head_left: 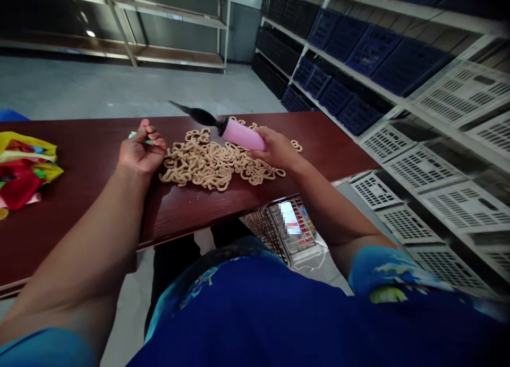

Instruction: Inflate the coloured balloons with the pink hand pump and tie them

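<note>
My right hand (274, 149) is wrapped round the pink barrel of a balloon hand pump (244, 135). The pump's black tapered nozzle points up and to the left, above the table. Palm up, my left hand (142, 152) has its fingers curled over a small pale green strip (148, 142), mostly hidden by them. A heap of beige, twisted, cord-like pieces (207, 160) lies on the dark red table (175, 213) between and below my hands. One loose curl (296, 145) rests just right of my right wrist.
Yellow and red crumpled items (30, 165) lie at the table's left. Below the front edge stands a crate (297, 250) with a phone (290, 218) on top. Shelves with blue crates (372, 48) and white crates (418, 165) line the right; a metal rack (179, 56) stands behind.
</note>
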Available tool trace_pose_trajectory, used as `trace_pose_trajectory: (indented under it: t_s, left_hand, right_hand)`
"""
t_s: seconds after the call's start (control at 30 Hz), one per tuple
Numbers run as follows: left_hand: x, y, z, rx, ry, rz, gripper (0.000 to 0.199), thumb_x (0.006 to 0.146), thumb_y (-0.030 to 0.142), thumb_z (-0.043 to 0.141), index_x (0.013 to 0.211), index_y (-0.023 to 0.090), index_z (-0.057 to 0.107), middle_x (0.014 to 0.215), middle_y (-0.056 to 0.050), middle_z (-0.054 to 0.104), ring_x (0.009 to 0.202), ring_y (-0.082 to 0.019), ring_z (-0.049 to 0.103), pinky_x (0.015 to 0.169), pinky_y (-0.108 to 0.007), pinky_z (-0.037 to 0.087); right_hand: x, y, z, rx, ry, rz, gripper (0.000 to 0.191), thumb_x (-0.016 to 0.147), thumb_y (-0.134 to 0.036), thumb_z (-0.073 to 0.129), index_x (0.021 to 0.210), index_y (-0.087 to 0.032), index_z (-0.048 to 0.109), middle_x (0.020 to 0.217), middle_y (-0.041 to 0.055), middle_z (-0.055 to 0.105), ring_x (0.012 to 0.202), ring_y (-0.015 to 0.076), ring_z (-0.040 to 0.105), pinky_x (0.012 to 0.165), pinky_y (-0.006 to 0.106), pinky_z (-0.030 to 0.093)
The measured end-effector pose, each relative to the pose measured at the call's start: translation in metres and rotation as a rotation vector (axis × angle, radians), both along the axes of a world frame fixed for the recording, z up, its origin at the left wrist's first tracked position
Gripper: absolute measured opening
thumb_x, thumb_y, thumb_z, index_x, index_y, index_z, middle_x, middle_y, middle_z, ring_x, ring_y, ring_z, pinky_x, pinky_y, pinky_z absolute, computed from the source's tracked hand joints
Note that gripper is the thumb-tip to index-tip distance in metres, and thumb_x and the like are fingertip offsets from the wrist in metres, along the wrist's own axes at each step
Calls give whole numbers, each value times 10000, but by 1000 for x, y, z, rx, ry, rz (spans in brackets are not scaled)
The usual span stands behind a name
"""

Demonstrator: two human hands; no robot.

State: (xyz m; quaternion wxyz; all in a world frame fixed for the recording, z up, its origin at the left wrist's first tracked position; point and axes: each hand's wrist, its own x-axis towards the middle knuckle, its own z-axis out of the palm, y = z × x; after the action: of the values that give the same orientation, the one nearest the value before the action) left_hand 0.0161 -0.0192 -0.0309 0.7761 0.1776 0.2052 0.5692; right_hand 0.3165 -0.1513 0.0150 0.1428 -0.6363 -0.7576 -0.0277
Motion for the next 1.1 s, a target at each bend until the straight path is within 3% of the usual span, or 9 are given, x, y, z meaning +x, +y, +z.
trace_pose_trajectory:
  t_s: [0.17, 0.4, 0.7, 1.1]
  left_hand:
    - [2, 4, -2, -96, -44, 54, 145, 865, 70, 394, 935, 146, 495, 624, 18, 525, 539, -59, 451, 516, -174, 397]
    - [1, 0, 0, -11, -89, 14, 253, 902, 151, 326, 778, 137, 546, 612, -6, 521, 526, -74, 504, 547, -196, 444]
    - [-2, -4, 6, -71, -152, 64, 255, 893, 129, 345, 799, 135, 582, 667, -22, 522, 581, -80, 505, 604, -224, 452]
    - [1, -2, -1, 14, -150, 87, 157, 832, 52, 431, 868, 130, 563, 689, -12, 523, 584, -83, 512, 603, -230, 456]
  right_hand:
    - [-23, -6, 3, -17, 7, 148, 582, 739, -471, 577, 1227, -184, 445, 1212, 86, 528, 1063, 233, 496, 873, 354, 378]
    - [-45, -5, -7, -7, -26, 111, 538, 726, -455, 581, 1185, -187, 497, 1143, 92, 580, 981, 235, 552, 800, 349, 427]
    - [-51, -6, -15, 12, 31, 97, 486, 717, -433, 578, 1169, -263, 525, 1115, 70, 600, 988, 250, 566, 803, 387, 448]
    - [-55, -4, -16, 66, 3, 96, 452, 719, -446, 565, 1126, -251, 539, 1047, 69, 621, 928, 242, 593, 756, 376, 467]
